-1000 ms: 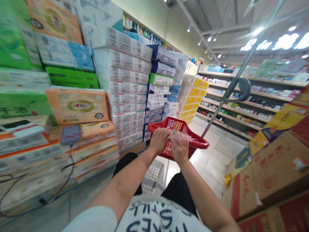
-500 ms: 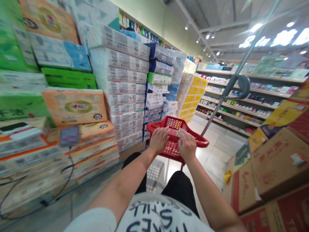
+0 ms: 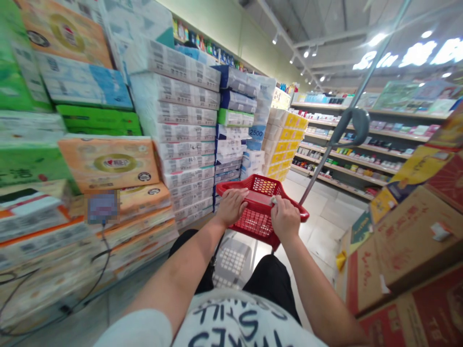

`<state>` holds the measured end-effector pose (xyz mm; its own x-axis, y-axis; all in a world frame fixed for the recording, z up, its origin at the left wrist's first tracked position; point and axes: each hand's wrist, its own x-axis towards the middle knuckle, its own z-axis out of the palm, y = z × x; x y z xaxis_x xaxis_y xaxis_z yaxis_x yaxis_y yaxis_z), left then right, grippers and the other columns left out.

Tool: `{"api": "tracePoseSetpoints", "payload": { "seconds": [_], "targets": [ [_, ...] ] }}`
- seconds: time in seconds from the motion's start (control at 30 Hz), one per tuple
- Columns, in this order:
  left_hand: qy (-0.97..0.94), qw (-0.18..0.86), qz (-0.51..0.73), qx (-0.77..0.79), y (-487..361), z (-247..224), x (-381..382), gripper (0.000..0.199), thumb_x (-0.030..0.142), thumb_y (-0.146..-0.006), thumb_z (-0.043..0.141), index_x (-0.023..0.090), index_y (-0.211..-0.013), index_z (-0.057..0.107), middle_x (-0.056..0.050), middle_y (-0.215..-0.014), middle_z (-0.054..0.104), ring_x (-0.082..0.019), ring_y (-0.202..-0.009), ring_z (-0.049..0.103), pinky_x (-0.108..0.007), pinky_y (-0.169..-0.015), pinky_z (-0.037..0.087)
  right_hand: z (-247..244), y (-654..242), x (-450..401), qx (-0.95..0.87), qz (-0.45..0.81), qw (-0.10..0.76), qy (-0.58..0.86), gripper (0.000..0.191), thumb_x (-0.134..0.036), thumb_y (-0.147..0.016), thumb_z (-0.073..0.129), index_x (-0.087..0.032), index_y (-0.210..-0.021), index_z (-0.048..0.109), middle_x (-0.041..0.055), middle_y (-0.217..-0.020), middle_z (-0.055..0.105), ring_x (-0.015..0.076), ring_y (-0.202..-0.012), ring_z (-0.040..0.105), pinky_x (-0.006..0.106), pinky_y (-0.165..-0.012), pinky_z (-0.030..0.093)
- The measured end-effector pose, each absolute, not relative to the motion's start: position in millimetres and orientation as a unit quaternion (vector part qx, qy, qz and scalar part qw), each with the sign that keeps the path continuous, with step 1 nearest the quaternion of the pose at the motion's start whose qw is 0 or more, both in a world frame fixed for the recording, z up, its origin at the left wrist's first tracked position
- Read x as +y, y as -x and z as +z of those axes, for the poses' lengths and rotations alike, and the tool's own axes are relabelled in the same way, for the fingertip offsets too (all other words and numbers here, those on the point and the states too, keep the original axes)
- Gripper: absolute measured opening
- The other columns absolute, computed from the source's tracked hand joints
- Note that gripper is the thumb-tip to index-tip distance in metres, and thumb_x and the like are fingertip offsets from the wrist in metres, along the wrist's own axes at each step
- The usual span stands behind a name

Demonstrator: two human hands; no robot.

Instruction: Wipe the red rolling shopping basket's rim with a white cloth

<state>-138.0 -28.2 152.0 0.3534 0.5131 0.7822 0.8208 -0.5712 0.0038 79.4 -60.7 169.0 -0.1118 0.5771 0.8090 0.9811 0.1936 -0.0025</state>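
Observation:
A red shopping cart [image 3: 253,224] with a perforated basket stands in front of my body. My left hand [image 3: 232,207] is wrapped over the left part of its handle bar. Toward the right end of the same bar, my right hand [image 3: 285,219] is closed on it, with a small whitish bit showing by its fingertips. A grey pole [image 3: 318,168] with a grey hook-like clip [image 3: 350,127] rises from the cart's right side.
Packs of tissue [image 3: 112,161] are piled on the left, beside tall stacks of wrapped packs [image 3: 186,115]. Cardboard boxes [image 3: 415,241] stand close on the right. Stocked shelves [image 3: 361,149] cross the back, beyond a tiled floor [image 3: 325,217].
My hands have moved farther apart on the handle, the left one leftward and the right one rightward. The shelves and boxes have shifted slightly left in view.

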Motion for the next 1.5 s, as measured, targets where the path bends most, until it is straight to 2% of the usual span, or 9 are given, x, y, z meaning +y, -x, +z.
{"api": "tracePoseSetpoints", "payload": {
  "seconds": [0.17, 0.3, 0.47, 0.67, 0.83, 1.03, 1.13, 1.3, 1.5],
  "targets": [
    [0.752, 0.205, -0.403, -0.480, 155, 154, -19, 0.033, 0.031, -0.095, 0.036, 0.023, -0.121, 0.054, -0.006, -0.144, 0.043, -0.023, -0.135, 0.033, -0.047, -0.111, 0.024, 161, -57, -64, -0.746, -0.335, 0.333, 0.470, 0.039, -0.017, -0.090, 0.042, -0.017, -0.126, 0.054, 0.0127, -0.133, 0.053, 0.0258, -0.105, 0.053, 0.039, -0.091, 0.037],
    [0.725, 0.204, -0.444, -0.485, 142, 152, -23, 0.038, 0.028, -0.095, 0.033, 0.017, -0.128, 0.049, -0.011, -0.149, 0.034, -0.023, -0.139, 0.025, -0.048, -0.113, 0.023, 178, -58, -63, -0.842, -0.298, 0.258, 0.369, 0.046, -0.016, -0.090, 0.042, -0.022, -0.135, 0.046, 0.0078, -0.145, 0.041, 0.0257, -0.122, 0.045, 0.038, -0.096, 0.039],
    [0.791, 0.153, -0.402, -0.435, 120, 157, -25, 0.042, 0.029, -0.097, 0.026, 0.023, -0.132, 0.047, -0.004, -0.136, 0.052, -0.020, -0.136, 0.031, -0.046, -0.115, 0.023, 182, -63, -57, -0.798, -0.230, 0.302, 0.468, 0.042, -0.026, -0.095, 0.038, -0.020, -0.135, 0.046, 0.0101, -0.130, 0.055, 0.0201, -0.102, 0.058, 0.031, -0.083, 0.047],
    [0.788, 0.153, -0.404, -0.438, 117, 156, -19, 0.041, 0.031, -0.098, 0.026, 0.023, -0.131, 0.049, -0.004, -0.136, 0.052, -0.020, -0.133, 0.034, -0.047, -0.114, 0.025, 169, -56, -60, -0.808, -0.292, 0.292, 0.421, 0.041, -0.022, -0.092, 0.043, -0.027, -0.133, 0.049, 0.0064, -0.141, 0.046, 0.0250, -0.118, 0.048, 0.039, -0.097, 0.035],
    [0.776, 0.191, -0.410, -0.439, 111, 147, -23, 0.040, 0.031, -0.097, 0.031, 0.023, -0.132, 0.048, -0.005, -0.136, 0.051, -0.021, -0.134, 0.033, -0.048, -0.114, 0.024, 178, -52, -55, -0.731, -0.238, 0.299, 0.566, 0.037, -0.029, -0.096, 0.035, -0.021, -0.126, 0.054, 0.0100, -0.115, 0.064, 0.0190, -0.086, 0.059, 0.030, -0.076, 0.038],
    [0.776, 0.207, -0.400, -0.442, 111, 144, -31, 0.040, 0.033, -0.096, 0.033, 0.023, -0.132, 0.047, -0.005, -0.136, 0.051, -0.020, -0.134, 0.032, -0.046, -0.114, 0.024, 160, -55, -70, -0.789, -0.303, 0.305, 0.440, 0.041, -0.025, -0.094, 0.042, -0.029, -0.134, 0.049, 0.0079, -0.135, 0.053, 0.0239, -0.117, 0.049, 0.038, -0.096, 0.031],
    [0.768, 0.206, -0.401, -0.455, 108, 141, -31, 0.040, 0.035, -0.095, 0.033, 0.023, -0.131, 0.047, -0.004, -0.136, 0.050, -0.021, -0.134, 0.032, -0.047, -0.114, 0.021, 173, -55, -68, -0.764, -0.253, 0.295, 0.514, 0.037, -0.032, -0.096, 0.036, -0.024, -0.127, 0.055, 0.0098, -0.119, 0.063, 0.0215, -0.101, 0.058, 0.034, -0.085, 0.037],
    [0.762, 0.208, -0.399, -0.465, 99, 136, -33, 0.043, 0.037, -0.095, 0.034, 0.025, -0.134, 0.044, -0.003, -0.138, 0.048, -0.022, -0.135, 0.030, -0.046, -0.115, 0.020, 196, -52, -56, -0.694, -0.163, 0.234, 0.661, 0.043, -0.039, -0.096, 0.032, -0.017, -0.088, 0.068, 0.0090, -0.080, 0.068, 0.0185, -0.069, 0.061, 0.029, -0.065, 0.038],
    [0.762, 0.207, -0.392, -0.473, 101, 136, -39, 0.043, 0.038, -0.094, 0.036, 0.026, -0.135, 0.044, -0.002, -0.138, 0.049, -0.022, -0.135, 0.029, -0.044, -0.115, 0.020, 165, -66, -68, -0.769, -0.279, 0.309, 0.485, 0.035, -0.032, -0.093, 0.040, -0.023, -0.122, 0.058, 0.0105, -0.117, 0.063, 0.0222, -0.098, 0.058, 0.035, -0.084, 0.035]
  ]
}}
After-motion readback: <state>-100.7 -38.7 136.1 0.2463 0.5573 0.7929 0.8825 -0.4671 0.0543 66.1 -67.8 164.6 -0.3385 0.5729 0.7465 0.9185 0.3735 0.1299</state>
